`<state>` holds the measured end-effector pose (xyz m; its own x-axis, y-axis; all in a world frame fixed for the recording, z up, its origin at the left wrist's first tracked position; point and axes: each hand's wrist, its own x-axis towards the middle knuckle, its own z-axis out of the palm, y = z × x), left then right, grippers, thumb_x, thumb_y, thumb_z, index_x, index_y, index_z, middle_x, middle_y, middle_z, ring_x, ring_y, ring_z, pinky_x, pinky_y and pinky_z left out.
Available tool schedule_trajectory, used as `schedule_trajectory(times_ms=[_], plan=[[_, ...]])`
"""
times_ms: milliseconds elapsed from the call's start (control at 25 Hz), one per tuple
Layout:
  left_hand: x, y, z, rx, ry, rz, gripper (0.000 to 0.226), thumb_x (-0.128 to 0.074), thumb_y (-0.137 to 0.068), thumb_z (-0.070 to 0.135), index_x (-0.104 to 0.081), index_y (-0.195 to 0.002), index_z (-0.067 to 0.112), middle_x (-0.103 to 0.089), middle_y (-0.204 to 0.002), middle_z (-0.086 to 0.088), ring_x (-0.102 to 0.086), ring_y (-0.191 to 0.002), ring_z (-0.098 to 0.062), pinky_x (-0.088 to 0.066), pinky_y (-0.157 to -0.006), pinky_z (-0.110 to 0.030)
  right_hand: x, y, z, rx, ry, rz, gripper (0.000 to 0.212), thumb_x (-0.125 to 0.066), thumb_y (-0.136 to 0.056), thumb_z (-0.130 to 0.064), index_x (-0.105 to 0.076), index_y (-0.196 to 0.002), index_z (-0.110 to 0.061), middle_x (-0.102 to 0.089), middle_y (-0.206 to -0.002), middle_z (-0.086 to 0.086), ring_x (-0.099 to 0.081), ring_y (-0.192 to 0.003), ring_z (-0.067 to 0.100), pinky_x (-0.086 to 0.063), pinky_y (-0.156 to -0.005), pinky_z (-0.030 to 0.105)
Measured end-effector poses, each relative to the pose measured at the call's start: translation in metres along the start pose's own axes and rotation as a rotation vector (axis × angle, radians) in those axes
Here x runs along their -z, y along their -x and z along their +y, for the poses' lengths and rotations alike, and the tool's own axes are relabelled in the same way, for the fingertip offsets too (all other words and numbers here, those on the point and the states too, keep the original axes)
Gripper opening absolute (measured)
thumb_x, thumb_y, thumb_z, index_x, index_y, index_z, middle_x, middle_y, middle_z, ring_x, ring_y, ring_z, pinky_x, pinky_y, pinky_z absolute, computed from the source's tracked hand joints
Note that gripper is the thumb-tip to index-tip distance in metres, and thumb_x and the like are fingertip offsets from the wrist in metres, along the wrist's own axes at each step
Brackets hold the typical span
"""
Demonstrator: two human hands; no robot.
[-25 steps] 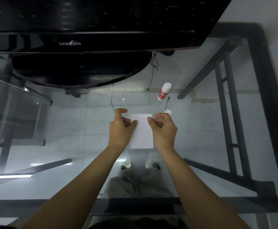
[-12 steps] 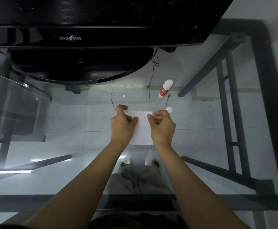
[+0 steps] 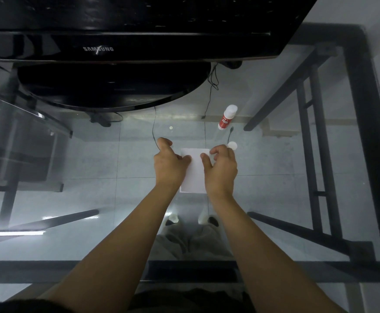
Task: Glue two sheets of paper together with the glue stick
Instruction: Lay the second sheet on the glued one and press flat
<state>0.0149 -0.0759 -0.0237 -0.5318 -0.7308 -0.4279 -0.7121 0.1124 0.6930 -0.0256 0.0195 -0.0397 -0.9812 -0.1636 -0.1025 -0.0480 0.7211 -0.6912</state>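
item: paper sheets, white, flat on glass surface, centre; reads as one stack, prob. being aligned.
left hand & right hand: apart, one per side edge, thumbs on top, fingers curled, pinching sheets square.
glue stick: lying far right, untouched; white round cap just beside right hand.

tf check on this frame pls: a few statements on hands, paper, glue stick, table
1. The left hand and the right hand both touch the paper. True.
2. The right hand holds the glue stick. False: no hand touches it; it sits on the table beyond the paper.
3. A small white disc lies beside the right hand. True.
4. The table has a wooden top. False: it is glass, and the floor shows through.
5. The monitor stands at the near edge. False: it is at the far side, beyond the hands.
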Motion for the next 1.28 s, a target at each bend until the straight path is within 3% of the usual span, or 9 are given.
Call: schedule_trajectory(times_ms=[200, 360, 520, 640, 760, 920, 1080, 1160, 1280], plan=[[0.001, 0.002, 0.004, 0.028, 0.002, -0.012, 0.049, -0.069, -0.081, 0.013, -0.036, -0.117, 0.008, -0.064, -0.089, -0.014, -0.052, -0.066, -0.016, -0.041, -0.065, -0.029, 0.014, 0.011, 0.017, 0.335, 0.122, -0.179, 0.027, -0.054, -0.091, -0.015, -0.055, -0.117, -0.006, -0.061, -0.119, 0.016, -0.057, -0.109, 0.031, -0.043, -0.093, 0.032], [0.0, -0.001, 0.003, 0.053, -0.027, 0.003, 0.052, -0.071, -0.079, 0.017, -0.036, -0.117, 0.008, -0.064, -0.098, -0.017, -0.055, -0.072, -0.02, -0.042, -0.064, -0.029, 0.022, 0.003, 0.035, 0.513, 0.615, -0.54, 0.058, -0.022, -0.097, -0.042, -0.001, -0.145, -0.017, -0.004, -0.157, 0.001, -0.001, -0.143, 0.018, 0.004, -0.11, 0.038], [0.0, -0.002, -0.006, 0.015, -0.073, 0.033, 0.052, -0.075, -0.076, 0.026, -0.039, -0.111, 0.01, -0.063, -0.088, -0.011, -0.06, -0.078, -0.027, -0.043, -0.063, -0.031, 0.023, 0.002, 0.042, 0.542, 0.733, -0.56, 0.061, -0.013, -0.095, -0.049, 0.015, -0.142, -0.02, 0.01, -0.156, -0.003, 0.012, -0.141, 0.014, 0.014, -0.107, 0.04], [0.002, 0.004, -0.019, -0.264, -0.153, 0.052, 0.036, -0.071, -0.081, 0.026, -0.048, -0.103, 0.008, -0.058, -0.074, -0.003, -0.053, -0.063, -0.018, -0.041, -0.06, -0.027, 0.02, 0.0, 0.042, 0.542, 0.768, -0.556, 0.063, -0.013, -0.095, -0.049, 0.015, -0.142, -0.02, 0.011, -0.156, -0.003, 0.012, -0.141, 0.015, 0.012, -0.107, 0.042], [0.007, 0.005, -0.032, -0.558, -0.234, 0.05, 0.025, -0.068, -0.083, 0.02, -0.059, -0.098, 0.002, -0.062, -0.092, -0.014, -0.051, -0.059, -0.015, -0.047, -0.059, -0.027, 0.019, -0.001, 0.042, 0.527, 0.786, -0.569, 0.064, -0.014, -0.094, -0.05, 0.014, -0.143, -0.02, 0.012, -0.156, -0.003, 0.012, -0.142, 0.016, 0.009, -0.109, 0.044], [0.015, -0.002, -0.044, -0.845, -0.51, 0.117, 0.026, -0.07, -0.081, 0.016, -0.065, -0.101, -0.001, -0.067, -0.102, -0.021, -0.064, -0.086, -0.033, -0.055, -0.073, -0.039, 0.019, -0.003, 0.041, 0.542, 0.798, -0.586, 0.064, -0.014, -0.094, -0.05, 0.014, -0.143, -0.019, 0.012, -0.156, -0.002, 0.012, -0.142, 0.017, 0.008, -0.11, 0.045], [0.021, -0.008, -0.046, -0.934, -0.712, -0.121, 0.05, -0.044, -0.096, 0.031, -0.038, -0.137, 0.003, -0.039, -0.145, -0.016, -0.031, -0.136, -0.03, -0.025, -0.11, -0.043, 0.02, 0.0, 0.039, 0.53, 0.801, -0.565, 0.063, -0.014, -0.095, -0.049, 0.016, -0.142, -0.019, 0.013, -0.156, -0.003, 0.011, -0.142, 0.015, 0.008, -0.111, 0.047], [0.021, -0.01, -0.047, -0.839, -0.835, -0.265, 0.065, -0.011, -0.095, 0.052, -0.005, -0.146, 0.013, -0.001, -0.154, -0.004, 0.005, -0.141, -0.017, 0.0, -0.113, -0.036, 0.02, 0.001, 0.039, 0.529, 0.802, -0.559, 0.063, -0.015, -0.095, -0.049, 0.016, -0.142, -0.019, 0.012, -0.156, -0.003, 0.011, -0.142, 0.015, 0.009, -0.111, 0.047], [0.022, -0.008, -0.055, -0.857, -1.032, -0.318, 0.076, 0.009, -0.083, 0.066, 0.018, -0.142, 0.02, 0.018, -0.149, 0.002, 0.023, -0.137, -0.015, 0.017, -0.11, -0.036, 0.022, 0.0, 0.038, 0.533, 0.804, -0.552, 0.064, -0.015, -0.095, -0.05, 0.014, -0.143, -0.019, 0.012, -0.156, -0.003, 0.011, -0.142, 0.015, 0.01, -0.111, 0.048]])
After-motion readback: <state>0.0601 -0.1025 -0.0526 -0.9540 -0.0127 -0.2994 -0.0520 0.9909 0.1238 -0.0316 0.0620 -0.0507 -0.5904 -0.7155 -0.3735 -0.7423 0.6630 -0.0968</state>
